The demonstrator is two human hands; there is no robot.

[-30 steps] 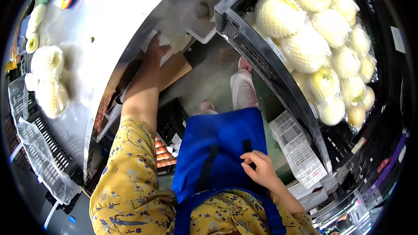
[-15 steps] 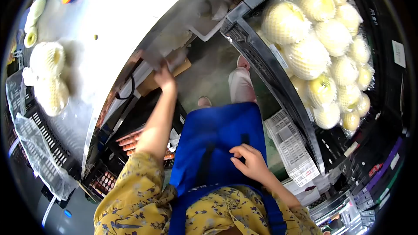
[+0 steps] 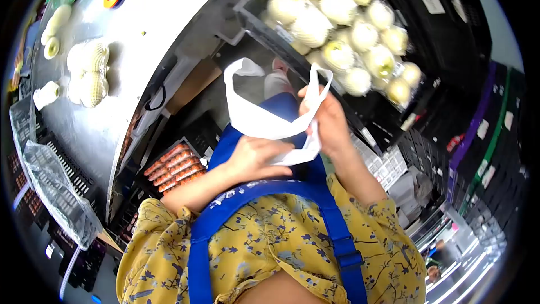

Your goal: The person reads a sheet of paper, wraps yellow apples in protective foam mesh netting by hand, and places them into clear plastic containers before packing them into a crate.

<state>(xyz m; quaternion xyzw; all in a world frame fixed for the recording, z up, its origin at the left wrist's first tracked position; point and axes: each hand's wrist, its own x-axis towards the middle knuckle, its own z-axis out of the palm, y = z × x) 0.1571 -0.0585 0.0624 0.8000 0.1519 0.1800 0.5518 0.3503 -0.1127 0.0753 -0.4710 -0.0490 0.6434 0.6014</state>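
- A person in a blue apron (image 3: 264, 191) held a white plastic bag (image 3: 264, 118) in front of the chest, between the steel bench (image 3: 112, 112) and a black crate (image 3: 253, 19) of net-wrapped fruit (image 3: 337, 34).
- The left hand (image 3: 256, 157) had its fingers closed on the bag's lower fold; the right hand (image 3: 329, 121) pinched the upper edge near one handle, fingers narrow.
- The bag's long axis ran roughly from the lower right, at the hands, up and left toward the bench, with its handle loop (image 3: 242, 70) pointing up and away from the body.
- The thin film looked limp and bunched; a judgement only, but it could slip from the pinch or tear if the hands pulled it apart unevenly.
- The free loop hung near the crate's corner and might snag there.
- More wrapped fruit (image 3: 90, 73) lay on the bench, well apart from the hands.
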